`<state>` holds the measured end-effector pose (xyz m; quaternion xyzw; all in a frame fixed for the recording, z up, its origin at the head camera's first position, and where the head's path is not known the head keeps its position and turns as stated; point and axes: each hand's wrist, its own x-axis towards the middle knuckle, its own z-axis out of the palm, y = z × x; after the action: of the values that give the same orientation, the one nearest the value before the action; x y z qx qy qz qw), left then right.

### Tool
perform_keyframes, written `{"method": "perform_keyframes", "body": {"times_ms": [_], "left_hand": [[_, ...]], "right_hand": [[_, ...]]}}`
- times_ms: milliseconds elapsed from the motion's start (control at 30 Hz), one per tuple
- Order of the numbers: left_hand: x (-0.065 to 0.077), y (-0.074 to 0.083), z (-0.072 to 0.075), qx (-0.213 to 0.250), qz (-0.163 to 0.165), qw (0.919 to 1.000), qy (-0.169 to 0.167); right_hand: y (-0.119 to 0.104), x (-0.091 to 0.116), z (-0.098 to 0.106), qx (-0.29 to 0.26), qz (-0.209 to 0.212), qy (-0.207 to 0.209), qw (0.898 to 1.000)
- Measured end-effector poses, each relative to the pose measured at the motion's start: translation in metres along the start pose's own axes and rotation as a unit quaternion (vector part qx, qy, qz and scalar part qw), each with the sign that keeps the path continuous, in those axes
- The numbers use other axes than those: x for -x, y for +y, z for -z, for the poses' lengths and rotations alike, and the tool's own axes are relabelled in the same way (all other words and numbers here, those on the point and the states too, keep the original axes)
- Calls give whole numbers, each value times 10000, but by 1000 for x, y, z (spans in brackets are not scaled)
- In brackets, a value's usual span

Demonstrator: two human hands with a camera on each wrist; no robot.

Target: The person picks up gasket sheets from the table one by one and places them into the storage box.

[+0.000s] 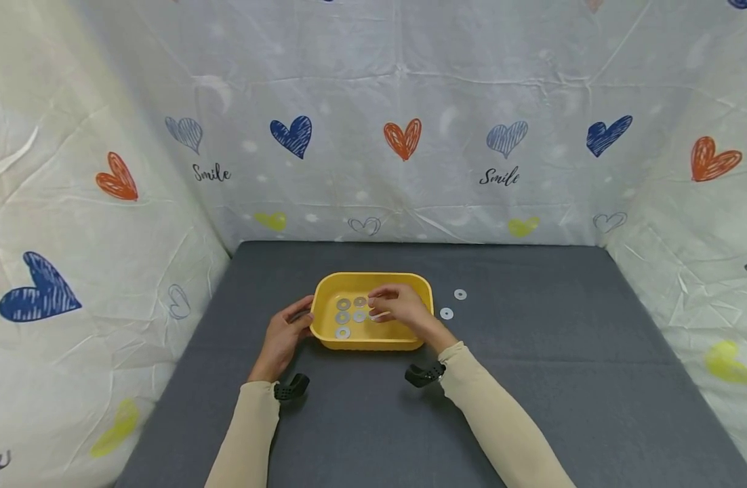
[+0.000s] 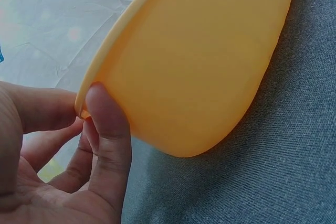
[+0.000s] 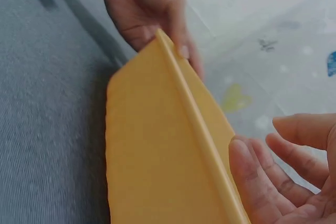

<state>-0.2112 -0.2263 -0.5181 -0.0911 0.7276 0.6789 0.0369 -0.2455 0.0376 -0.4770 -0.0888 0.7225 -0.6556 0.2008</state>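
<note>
A shallow yellow tray (image 1: pixel 373 344) stands on the dark cloth, several flat metal washers (image 1: pixel 343 333) lying spaced out on its floor. My left hand (image 1: pixel 282 342) pinches the tray's left rim; in the left wrist view the thumb (image 2: pixel 107 116) lies on the outer wall and a finger reaches over the rim. Above the tray's right half hovers my right hand (image 1: pixel 400 308). Its thumb and fingers are spread apart with nothing between them in the right wrist view. Just under those fingers, a pale washer edge (image 1: pixel 375 316) is partly hidden.
Two more washers lie on the table right of the tray, one farther back (image 1: pixel 460 294) and one nearer the tray's side (image 1: pixel 447 313). A white curtain (image 1: pixel 361 196) printed with hearts closes off the back and both sides of the dark table (image 1: pixel 562 400).
</note>
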Motion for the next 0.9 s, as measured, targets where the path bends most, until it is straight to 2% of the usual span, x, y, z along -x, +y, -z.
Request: {"method": "perform_keyframes", "body": {"times_ms": [200,533,667,900], "left_hand": [[-1,-1,0,-13,-2,10000,47],[0,-2,0,-7,-34,10000,71],[0,-1,-1,-8,-70,10000,27],[0,-3,-1,-22,-95,10000,18]], "right_hand": [[4,11,19,-98,303,40,9995],[11,29,56,-209,418,499,9977],[14,37,68,-108,500,730,9960],[19,51,87,431,595,1149,9907]]}}
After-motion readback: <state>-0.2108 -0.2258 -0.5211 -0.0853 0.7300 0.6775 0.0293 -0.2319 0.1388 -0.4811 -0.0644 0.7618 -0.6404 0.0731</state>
